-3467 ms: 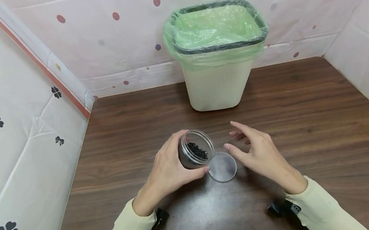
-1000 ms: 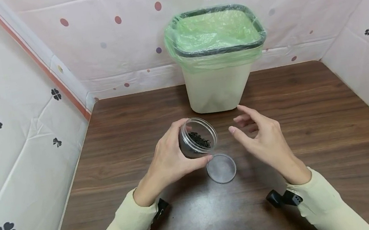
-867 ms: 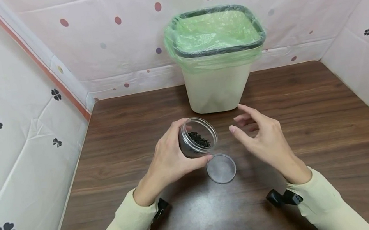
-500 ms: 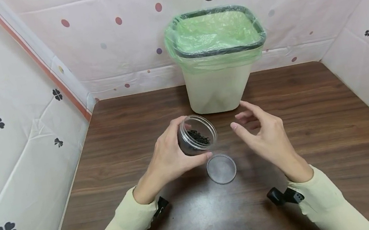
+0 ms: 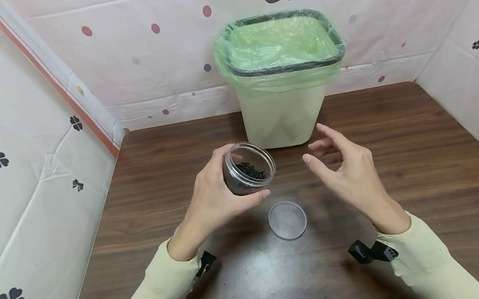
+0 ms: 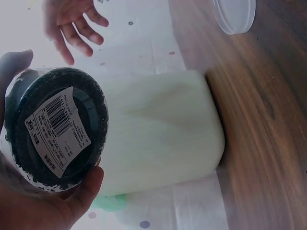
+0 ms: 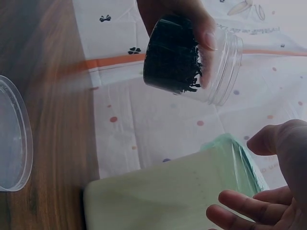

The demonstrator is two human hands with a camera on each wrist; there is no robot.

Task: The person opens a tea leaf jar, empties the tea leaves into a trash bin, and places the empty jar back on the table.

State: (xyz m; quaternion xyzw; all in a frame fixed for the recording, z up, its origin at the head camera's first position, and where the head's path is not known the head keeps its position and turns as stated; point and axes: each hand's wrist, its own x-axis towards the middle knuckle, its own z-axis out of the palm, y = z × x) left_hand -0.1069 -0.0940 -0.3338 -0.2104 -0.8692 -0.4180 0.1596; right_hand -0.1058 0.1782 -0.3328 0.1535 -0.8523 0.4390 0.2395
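My left hand [image 5: 213,194] grips a clear jar [image 5: 236,182] that is tilted, its lidless mouth turned toward my right hand. Dark, shredded dry leaves [image 5: 253,171] that look like loose tea fill the lower part; in the right wrist view the jar [image 7: 168,55] hangs above the table. A white barcode label [image 6: 58,129] is stuck on its base. My right hand [image 5: 348,172] is held in the air to the right, fingers loosely bent and apart, touching nothing. Below and between both hands, a round clear lid [image 5: 288,220] lies on the table.
Behind the hands stands a pale waste bin [image 5: 283,118] lined with a green bag [image 5: 282,46]. The brown wooden table [image 5: 154,161] runs up to patterned sheets at the back and both sides.
Since the oldest frame, the left hand has raised the jar away from the lid and toward the bin, lately a little left. The right hand has drifted right and farther forward.
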